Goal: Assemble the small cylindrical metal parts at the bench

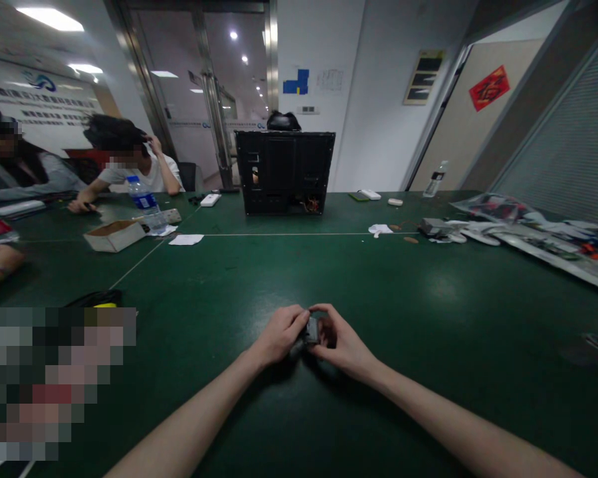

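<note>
Just above the green table (389,285), at the near middle, my two hands meet around a small grey, box-like object (311,330). My left hand (283,332) is closed on its left side, the thumb lying along the top. From the right, my right hand (346,342) curves around it, with thumb and fingertips at its edges and a gap under the palm. The fingers cover much of the object, and its exact kind is too small and dark to tell.
A black panel-like case (286,172) stands at the far middle. Left are an open white box (114,236), a water bottle (144,202), black cable (97,300) and seated people. Loose parts (573,245) and a grey block (436,228) lie right. Another bottle (434,179) stands behind.
</note>
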{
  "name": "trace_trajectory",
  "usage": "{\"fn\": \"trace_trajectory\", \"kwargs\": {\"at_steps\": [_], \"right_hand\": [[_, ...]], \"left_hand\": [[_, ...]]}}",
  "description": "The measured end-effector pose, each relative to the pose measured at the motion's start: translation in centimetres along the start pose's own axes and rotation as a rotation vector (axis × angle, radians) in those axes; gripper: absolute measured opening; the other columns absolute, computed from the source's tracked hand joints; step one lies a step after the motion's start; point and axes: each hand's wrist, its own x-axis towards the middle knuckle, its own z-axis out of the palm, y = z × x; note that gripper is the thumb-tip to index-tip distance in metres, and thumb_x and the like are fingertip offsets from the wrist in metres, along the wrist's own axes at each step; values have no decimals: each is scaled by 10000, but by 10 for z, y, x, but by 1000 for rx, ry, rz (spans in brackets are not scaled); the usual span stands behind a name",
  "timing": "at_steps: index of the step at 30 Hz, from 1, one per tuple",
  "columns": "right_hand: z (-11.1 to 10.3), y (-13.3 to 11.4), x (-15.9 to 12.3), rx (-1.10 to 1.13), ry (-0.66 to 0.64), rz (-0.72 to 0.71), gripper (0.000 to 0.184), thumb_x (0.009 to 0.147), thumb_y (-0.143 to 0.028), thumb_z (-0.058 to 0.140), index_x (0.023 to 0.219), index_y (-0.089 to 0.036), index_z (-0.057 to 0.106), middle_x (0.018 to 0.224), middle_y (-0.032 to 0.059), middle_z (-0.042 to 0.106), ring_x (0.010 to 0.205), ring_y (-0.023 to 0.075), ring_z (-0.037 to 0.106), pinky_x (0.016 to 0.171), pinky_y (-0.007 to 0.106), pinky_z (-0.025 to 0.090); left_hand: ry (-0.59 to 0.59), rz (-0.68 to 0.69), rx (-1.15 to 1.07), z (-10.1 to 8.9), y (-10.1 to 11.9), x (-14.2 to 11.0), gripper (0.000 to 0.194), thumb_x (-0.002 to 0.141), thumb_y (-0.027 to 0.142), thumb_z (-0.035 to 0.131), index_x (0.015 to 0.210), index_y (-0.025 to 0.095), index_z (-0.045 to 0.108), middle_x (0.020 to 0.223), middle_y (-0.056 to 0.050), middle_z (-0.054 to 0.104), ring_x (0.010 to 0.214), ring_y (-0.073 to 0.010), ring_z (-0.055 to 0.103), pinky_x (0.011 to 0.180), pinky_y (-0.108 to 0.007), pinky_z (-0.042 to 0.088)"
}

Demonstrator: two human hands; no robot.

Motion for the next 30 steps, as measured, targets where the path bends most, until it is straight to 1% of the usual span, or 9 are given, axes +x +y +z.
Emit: {"fn": "trace_trajectory", "kwargs": {"at_steps": [4, 7, 15, 18, 20, 22, 24, 26, 30], "right_hand": [[0, -3, 0, -10, 45, -23, 547, 686, -167, 679, 1168, -227, 428, 691, -51, 477, 599, 109, 455, 541, 226, 348], [0, -4, 0, -20, 58, -39, 528, 693, -150, 656, 1166, -229, 436, 682, -58, 442, 607, 109, 440, 559, 228, 348], [0, -4, -1, -52, 62, -54, 526, 695, -110, 615, 1181, -234, 456, 724, -46, 462, 631, 105, 456, 579, 227, 368], [1, -5, -1, -45, 54, -38, 530, 690, -93, 598, 1180, -232, 452, 809, -21, 507, 671, 110, 497, 588, 225, 400], [1, -5, -1, -64, 56, -43, 538, 678, -83, 594, 1175, -232, 454, 925, 10, 527, 743, 124, 524, 595, 221, 422], [1, -4, -1, -100, 62, -64, 550, 666, -70, 587, 1174, -234, 456, 1055, 39, 517, 833, 141, 534, 610, 219, 443], [1, -4, -1, -138, 61, -89, 555, 661, -57, 572, 1174, -232, 453, 1138, 52, 497, 889, 149, 535, 627, 221, 459], [1, -4, -1, -158, 51, -97, 557, 663, -53, 565, 1179, -223, 442, 1152, 58, 498, 901, 151, 540, 639, 224, 472], [2, -4, -1, -172, 44, -94, 554, 675, -73, 585, 1185, -208, 417, 1135, 65, 503, 821, 134, 551, 617, 229, 482]], "left_hand": [[6, -5, 9, 0, -1, 0, 391, 926, 371, 305, 663, 162, 504, 656, -14, 519, 635, -151, 467, 604, -244, 362], [-3, 6, 12, -1, -1, 0, 395, 932, 372, 304, 677, 158, 518, 672, -16, 532, 648, -151, 474, 623, -244, 369], [-29, 42, 5, -3, 1, -2, 398, 928, 384, 328, 717, 143, 564, 714, -24, 562, 667, -153, 492, 638, -245, 371], [-22, 50, 56, -2, 1, -1, 382, 906, 407, 389, 695, 142, 566, 692, -12, 543, 652, -146, 484, 613, -238, 356], [-21, 55, 100, -1, 1, -1, 352, 880, 408, 445, 684, 140, 563, 678, -5, 532, 639, -143, 478, 599, -236, 346], [-26, 61, 136, 0, 1, -1, 304, 857, 387, 488, 708, 137, 576, 691, -6, 544, 648, -146, 486, 606, -238, 347], [-33, 68, 166, 0, 1, -1, 262, 844, 361, 505, 737, 136, 587, 710, -10, 558, 667, -151, 496, 627, -243, 351], [-41, 70, 185, 0, 2, -1, 249, 842, 347, 498, 742, 136, 586, 714, -11, 558, 685, -157, 501, 649, -251, 352], [-89, 78, 160, -2, 1, 0, 290, 858, 353, 457, 681, 146, 557, 686, -9, 546, 685, -161, 494, 663, -260, 356]]}}
